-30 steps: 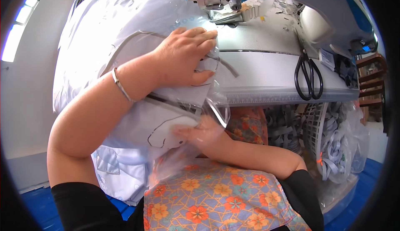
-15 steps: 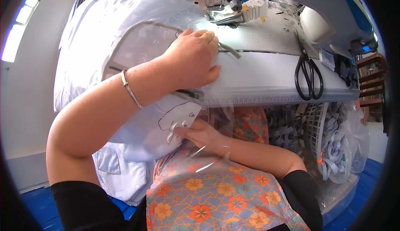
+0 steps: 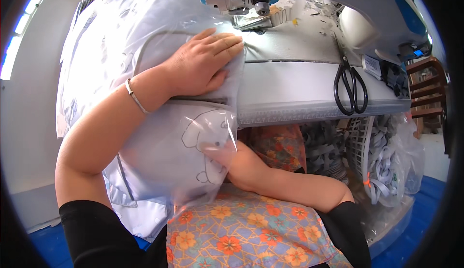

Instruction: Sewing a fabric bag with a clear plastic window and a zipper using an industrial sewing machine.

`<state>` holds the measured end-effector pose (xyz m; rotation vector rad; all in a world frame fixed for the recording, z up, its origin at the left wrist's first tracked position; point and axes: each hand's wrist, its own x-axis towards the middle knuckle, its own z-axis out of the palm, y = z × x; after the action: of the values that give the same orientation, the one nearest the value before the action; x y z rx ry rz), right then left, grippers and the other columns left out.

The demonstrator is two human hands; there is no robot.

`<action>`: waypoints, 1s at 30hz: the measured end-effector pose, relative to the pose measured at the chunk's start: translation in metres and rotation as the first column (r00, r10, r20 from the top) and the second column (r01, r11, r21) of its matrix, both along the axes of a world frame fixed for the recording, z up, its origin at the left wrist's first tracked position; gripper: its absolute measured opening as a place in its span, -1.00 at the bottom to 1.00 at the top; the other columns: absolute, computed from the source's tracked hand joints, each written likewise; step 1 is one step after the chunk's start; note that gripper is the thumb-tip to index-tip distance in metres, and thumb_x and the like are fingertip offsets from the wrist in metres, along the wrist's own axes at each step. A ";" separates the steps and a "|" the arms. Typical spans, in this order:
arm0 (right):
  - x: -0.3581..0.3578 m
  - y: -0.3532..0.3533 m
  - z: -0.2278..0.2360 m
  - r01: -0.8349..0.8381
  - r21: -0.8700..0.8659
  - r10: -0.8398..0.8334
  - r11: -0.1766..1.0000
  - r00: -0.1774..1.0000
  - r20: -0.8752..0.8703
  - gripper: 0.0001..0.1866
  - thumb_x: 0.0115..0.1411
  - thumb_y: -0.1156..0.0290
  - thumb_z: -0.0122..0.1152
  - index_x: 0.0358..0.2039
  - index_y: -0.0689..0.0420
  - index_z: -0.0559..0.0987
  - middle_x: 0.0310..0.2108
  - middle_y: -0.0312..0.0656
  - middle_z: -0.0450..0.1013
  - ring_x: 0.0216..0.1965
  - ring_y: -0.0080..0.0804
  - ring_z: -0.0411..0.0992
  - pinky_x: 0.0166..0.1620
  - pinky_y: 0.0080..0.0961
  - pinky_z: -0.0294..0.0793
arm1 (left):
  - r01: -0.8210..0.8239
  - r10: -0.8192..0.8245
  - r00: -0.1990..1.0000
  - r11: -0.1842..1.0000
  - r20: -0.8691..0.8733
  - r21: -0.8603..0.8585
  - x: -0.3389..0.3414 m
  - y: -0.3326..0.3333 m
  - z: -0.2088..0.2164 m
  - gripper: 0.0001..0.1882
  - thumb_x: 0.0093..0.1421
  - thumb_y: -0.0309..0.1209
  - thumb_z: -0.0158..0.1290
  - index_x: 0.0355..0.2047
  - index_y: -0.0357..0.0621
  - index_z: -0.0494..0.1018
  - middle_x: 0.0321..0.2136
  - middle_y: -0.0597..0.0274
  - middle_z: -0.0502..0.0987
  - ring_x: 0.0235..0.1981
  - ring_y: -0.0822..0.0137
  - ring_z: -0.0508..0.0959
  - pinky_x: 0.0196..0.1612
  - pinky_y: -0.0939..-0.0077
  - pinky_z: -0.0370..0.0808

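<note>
Nearest, a floral apron [image 3: 261,229] covered the lap. Just beyond, behind clear plastic [image 3: 234,116], the right hand [image 3: 224,157] reached the printed cloth [image 3: 193,128]; whether its fingers pinched anything could not be told. The cloth hung over the near edge of the counter [image 3: 285,87], left of centre. The work looked part-done: plastic already covered the cloth, but was loose and not yet smoothed. Farther, the left hand [image 3: 200,60] pressed flat over both, fingers extended, clenching nothing. Black scissors [image 3: 364,91] lay right; farthest stood the sewing machine [image 3: 386,17].

Black sleeves [image 3: 99,232], silver bangle [image 3: 135,95], floral apron [image 3: 251,229]
</note>
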<state>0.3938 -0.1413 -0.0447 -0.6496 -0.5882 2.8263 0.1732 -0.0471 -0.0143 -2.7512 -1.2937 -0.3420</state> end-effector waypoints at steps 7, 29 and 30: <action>-0.014 0.006 0.006 -0.199 0.038 0.177 0.979 0.932 0.317 -0.73 0.41 0.35 0.08 0.01 0.21 0.54 -0.07 -0.21 0.54 -0.17 -0.47 0.50 -0.03 -0.47 0.52 | 0.082 -0.083 0.996 0.995 0.021 0.060 -0.014 0.013 0.010 -0.45 0.02 -0.42 0.14 0.07 -0.30 0.45 0.11 0.03 0.49 0.18 0.11 0.42 0.27 0.12 0.33; 0.015 0.025 0.006 0.192 -0.007 -0.191 0.981 0.981 0.040 -0.68 0.40 0.36 0.10 0.04 0.31 0.47 -0.11 -0.17 0.53 -0.11 -0.43 0.53 -0.02 -0.43 0.57 | 0.054 -0.048 0.997 0.994 -0.063 0.090 -0.022 0.020 0.004 -0.33 0.01 -0.25 0.19 0.17 -0.17 0.42 0.16 0.20 0.48 0.11 0.16 0.43 0.24 0.18 0.31; 0.015 0.026 0.008 0.205 0.004 -0.205 0.979 0.977 0.050 -0.68 0.40 0.37 0.10 0.05 0.31 0.47 -0.10 -0.17 0.54 -0.11 -0.43 0.53 -0.02 -0.43 0.57 | 0.075 -0.069 0.995 0.993 -0.067 0.088 -0.023 0.021 0.004 -0.32 0.00 -0.26 0.19 0.18 -0.16 0.41 0.16 0.20 0.48 0.11 0.16 0.43 0.25 0.18 0.30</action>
<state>0.4092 -0.1154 -0.0363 -0.7378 -0.4963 2.6253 0.1502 -0.0265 -0.0103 -2.7138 -1.1374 -0.3069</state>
